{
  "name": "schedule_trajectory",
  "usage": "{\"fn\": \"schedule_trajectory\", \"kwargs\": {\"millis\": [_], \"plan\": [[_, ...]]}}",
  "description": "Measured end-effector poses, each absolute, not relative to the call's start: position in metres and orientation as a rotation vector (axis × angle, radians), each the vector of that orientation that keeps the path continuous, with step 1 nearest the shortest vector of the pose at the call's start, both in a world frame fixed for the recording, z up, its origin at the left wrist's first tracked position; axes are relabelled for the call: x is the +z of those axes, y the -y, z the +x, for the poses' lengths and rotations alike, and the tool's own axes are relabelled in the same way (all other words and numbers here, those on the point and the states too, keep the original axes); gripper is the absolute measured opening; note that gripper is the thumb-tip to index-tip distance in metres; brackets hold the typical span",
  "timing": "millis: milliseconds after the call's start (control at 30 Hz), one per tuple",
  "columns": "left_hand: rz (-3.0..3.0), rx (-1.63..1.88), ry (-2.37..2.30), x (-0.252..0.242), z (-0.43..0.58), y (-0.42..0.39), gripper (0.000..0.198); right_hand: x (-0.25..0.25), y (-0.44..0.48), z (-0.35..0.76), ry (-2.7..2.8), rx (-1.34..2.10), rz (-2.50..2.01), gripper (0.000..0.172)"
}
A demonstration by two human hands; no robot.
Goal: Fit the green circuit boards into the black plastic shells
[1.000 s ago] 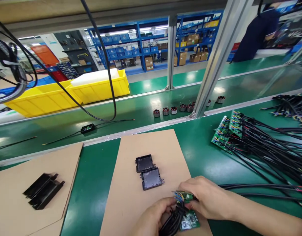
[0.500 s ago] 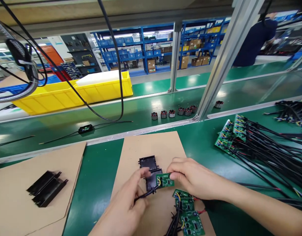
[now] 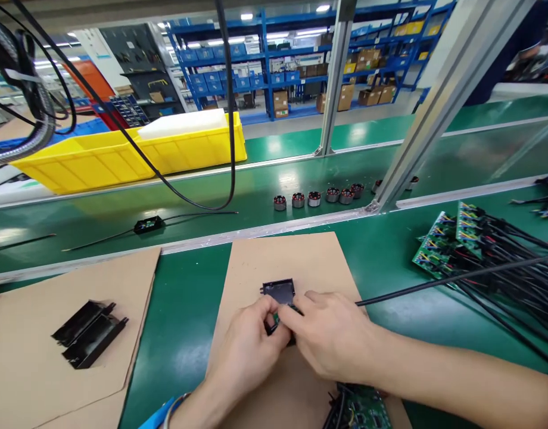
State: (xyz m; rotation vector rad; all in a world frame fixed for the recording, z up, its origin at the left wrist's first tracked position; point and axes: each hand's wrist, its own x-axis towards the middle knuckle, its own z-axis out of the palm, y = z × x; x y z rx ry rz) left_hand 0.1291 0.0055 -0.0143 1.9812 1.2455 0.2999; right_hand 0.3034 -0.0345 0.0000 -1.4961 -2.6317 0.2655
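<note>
My left hand (image 3: 251,336) and my right hand (image 3: 334,333) meet over the lower half of an opened black plastic case, its upper half (image 3: 279,291) showing beyond my fingers. Between my fingertips a sliver of green circuit board (image 3: 276,319) shows; the rest is hidden. Both hands are closed around the board at the case. A black cable (image 3: 435,281) runs out from behind my right hand to the right. Below my right wrist, more green circuit boards (image 3: 367,408) with black cables lie on the cardboard sheet (image 3: 251,268).
Another opened black case (image 3: 90,333) lies on cardboard at left. A pile of wired boards (image 3: 435,241) is at right. Several round motor parts (image 3: 314,199) stand behind the metal rail, near a slanted metal post (image 3: 430,125). A black cable loop (image 3: 232,119) hangs ahead, before yellow bins (image 3: 189,149).
Both hands have come together over the case, with the circuit board brought down into its lower half. The cable now stretches to the right. The view has shifted slightly.
</note>
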Motion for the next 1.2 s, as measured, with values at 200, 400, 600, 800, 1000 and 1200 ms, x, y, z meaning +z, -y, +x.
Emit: {"fn": "schedule_trajectory", "kwargs": {"millis": [200,400,600,800,1000,1200], "plan": [[2.188,0.231,-1.084,-0.022,0.103,-0.012,0.043,-0.014,0.011,0.325,2.763,0.393,-1.412,0.011],[2.441,0.235,-1.032,-0.043,0.097,-0.010,0.052,-0.033,0.008,0.321,2.757,0.396,-1.409,0.009],[2.643,0.282,-0.986,-0.050,0.097,-0.007,0.051,-0.036,0.016,0.317,2.755,0.328,-1.458,0.019],[2.619,0.267,-0.951,-0.052,0.094,-0.007,0.049,-0.027,0.009,0.318,2.786,0.352,-1.355,0.016],[2.217,0.148,-0.995,-0.038,0.088,-0.016,0.040,-0.036,0.007,0.326,2.716,0.461,-1.283,0.005],[1.912,-0.035,-1.061,-0.028,0.092,-0.026,0.017,-0.035,0.004,0.327,2.694,0.578,-1.275,0.005]]}}
